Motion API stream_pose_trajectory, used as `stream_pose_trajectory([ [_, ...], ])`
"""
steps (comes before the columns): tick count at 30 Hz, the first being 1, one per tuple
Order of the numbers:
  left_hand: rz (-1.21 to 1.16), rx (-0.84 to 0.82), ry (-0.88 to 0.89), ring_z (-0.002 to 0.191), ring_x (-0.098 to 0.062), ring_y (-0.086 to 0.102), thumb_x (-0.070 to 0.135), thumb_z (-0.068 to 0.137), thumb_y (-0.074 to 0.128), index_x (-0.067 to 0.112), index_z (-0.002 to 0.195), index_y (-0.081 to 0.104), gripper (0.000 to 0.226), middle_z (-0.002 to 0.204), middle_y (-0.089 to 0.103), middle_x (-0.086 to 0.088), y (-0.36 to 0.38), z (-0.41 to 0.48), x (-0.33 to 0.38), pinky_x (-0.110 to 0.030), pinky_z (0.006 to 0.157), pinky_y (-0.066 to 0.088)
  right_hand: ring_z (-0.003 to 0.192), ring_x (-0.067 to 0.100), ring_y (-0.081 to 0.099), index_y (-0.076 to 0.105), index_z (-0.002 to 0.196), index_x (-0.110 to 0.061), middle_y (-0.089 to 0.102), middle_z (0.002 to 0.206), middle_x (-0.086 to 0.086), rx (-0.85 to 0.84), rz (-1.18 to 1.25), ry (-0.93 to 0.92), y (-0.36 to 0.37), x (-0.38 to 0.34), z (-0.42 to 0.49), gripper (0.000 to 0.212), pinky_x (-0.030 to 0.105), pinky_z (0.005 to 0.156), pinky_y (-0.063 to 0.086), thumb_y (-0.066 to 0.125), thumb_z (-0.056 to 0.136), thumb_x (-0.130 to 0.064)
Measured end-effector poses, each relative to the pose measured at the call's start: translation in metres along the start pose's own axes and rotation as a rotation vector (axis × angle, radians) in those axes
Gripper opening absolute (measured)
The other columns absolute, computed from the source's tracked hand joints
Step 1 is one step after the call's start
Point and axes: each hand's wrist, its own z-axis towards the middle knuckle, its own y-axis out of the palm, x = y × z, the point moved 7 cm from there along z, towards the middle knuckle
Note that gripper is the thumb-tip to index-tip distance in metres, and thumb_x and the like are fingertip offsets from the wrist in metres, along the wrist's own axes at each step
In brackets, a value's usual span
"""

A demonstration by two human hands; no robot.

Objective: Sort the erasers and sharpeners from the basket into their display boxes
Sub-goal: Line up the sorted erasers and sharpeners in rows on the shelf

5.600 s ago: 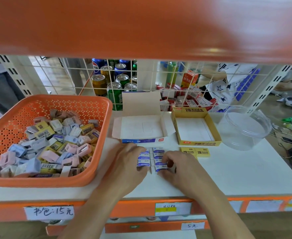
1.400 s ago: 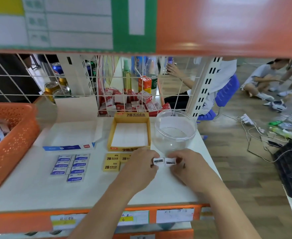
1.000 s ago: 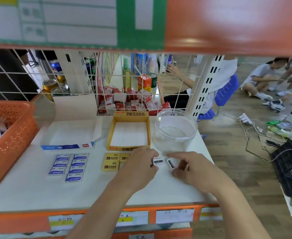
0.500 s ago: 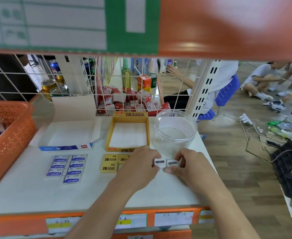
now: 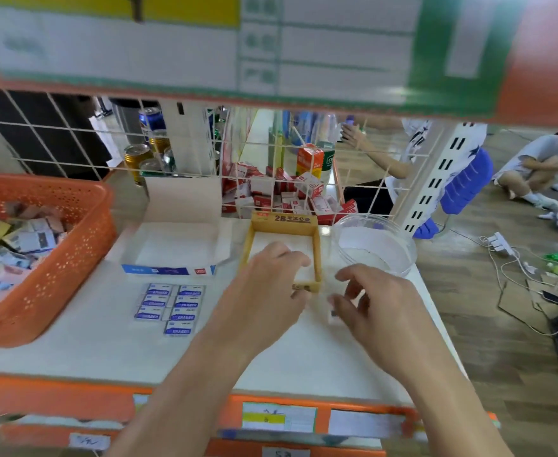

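Parting: left hand (image 5: pixel 264 285), loosely curled and empty, is swung over the 2B eraser box (image 5: pixel 284 220); right hand's (image 5: pixel 374 305) hold on the sharpener (image 5: pixel 333 314) cannot be told; lining-up looks finished.

Bright, even light; motion blur.

reaches forward with both bare forearms from the bottom edge, side by side. shows left hand (image 5: pixel 264 291) back up, knuckles forward, fingers curled under, tips hidden, grip unclear. has right hand (image 5: pixel 378 303) just beside it, palm down, fingers spread and loosely curved, thumb and index apart. slightly blurred.
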Motion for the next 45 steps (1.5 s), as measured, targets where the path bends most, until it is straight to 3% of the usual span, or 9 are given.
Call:
stream_pose_trajectory([
  [8,0.152,0.248,-0.247,0.102,0.004,0.042,0.032,0.088,0.064,0.028,0.125,0.058,0.038,0.117,0.049,0.018,-0.134,-0.062,-0.099,-0.004,0.078,0.027,0.113,0.014,0.053,0.057,0.126,-0.024,0.057,0.125,-0.005,-0.092,0.045,-0.321,0.054,-0.138,0.037,0.038,0.016,0.083,0.031,0.064,0.088,-0.027],
  [13,0.247,0.296,-0.526,0.119,-0.017,0.049,0.032,0.089,0.063,0.029,0.126,0.059,0.037,0.129,0.054,0.006,-0.212,-0.105,-0.193,-0.032,0.097,0.039,0.114,0.007,0.047,0.049,0.131,-0.030,0.052,0.127,-0.011,-0.224,0.142,-0.489,0.096,-0.252,0.060,0.038,0.017,0.083,0.032,0.054,0.094,-0.033],
  [16,0.340,0.177,-0.630,0.107,-0.017,0.054,0.029,0.093,0.059,0.030,0.126,0.057,0.033,0.123,0.058,0.003,-0.239,-0.114,-0.243,-0.028,0.086,0.043,0.107,0.011,0.053,0.053,0.130,-0.024,0.057,0.124,-0.005,-0.259,0.128,-0.537,0.122,-0.305,0.075,0.037,0.023,0.087,0.041,0.054,0.094,-0.032],
  [25,0.425,-0.304,-0.445,0.103,-0.020,0.058,0.029,0.090,0.060,0.019,0.114,0.064,0.026,0.114,0.063,-0.002,-0.207,-0.087,-0.301,-0.032,0.086,0.049,0.087,0.025,0.060,0.061,0.113,-0.009,0.064,0.104,0.009,-0.676,-0.323,-0.460,0.216,-0.365,0.105,0.024,0.030,0.068,0.046,0.052,0.091,-0.013],
  [28,0.413,-0.325,-0.365,0.080,-0.020,0.060,0.030,0.086,0.064,0.012,0.078,0.059,0.020,0.082,0.062,0.000,-0.194,-0.077,-0.304,-0.033,0.068,0.051,0.072,0.024,0.057,0.060,0.083,-0.009,0.060,0.078,0.007,-0.742,-0.417,-0.445,0.224,-0.364,0.104,0.009,0.028,0.052,0.041,0.058,0.087,-0.016],
  [32,0.322,-0.289,-0.345,0.072,-0.022,0.059,0.026,0.084,0.063,0.013,0.073,0.059,0.018,0.070,0.058,-0.001,-0.196,-0.077,-0.304,-0.035,0.064,0.050,0.079,0.025,0.062,0.066,0.099,-0.010,0.066,0.091,0.008,-0.801,-0.415,-0.411,0.226,-0.361,0.105,0.025,0.033,0.061,0.052,0.067,0.076,-0.019],
  [40,0.088,0.029,-0.342,0.071,-0.017,0.063,0.032,0.082,0.063,0.018,0.078,0.064,0.015,0.076,0.065,0.000,-0.232,-0.095,-0.311,-0.035,0.063,0.054,0.055,0.011,0.044,0.048,0.068,-0.013,0.049,0.067,0.001,-0.630,-0.401,-0.441,0.219,-0.367,0.095,0.021,0.021,0.042,0.029,0.064,0.081,-0.008],
  [43,0.053,0.084,-0.324,0.049,-0.007,0.047,0.030,0.089,0.052,0.016,0.067,0.057,0.027,0.062,0.057,0.003,-0.234,-0.096,-0.305,-0.015,0.043,0.035,0.069,0.018,0.055,0.056,0.083,-0.012,0.056,0.077,0.001,-0.538,-0.221,-0.370,0.202,-0.362,0.101,0.005,0.021,0.048,0.036,0.058,0.087,-0.009],
  [45,-0.010,0.140,-0.299,0.046,-0.013,0.043,0.031,0.093,0.041,0.009,0.065,0.054,0.039,0.063,0.058,-0.010,-0.236,-0.095,-0.292,-0.022,0.044,0.034,0.075,0.013,0.058,0.063,0.097,-0.016,0.063,0.092,-0.001,-0.423,-0.047,-0.318,0.179,-0.351,0.103,0.010,0.021,0.057,0.044,0.055,0.092,-0.017],
])
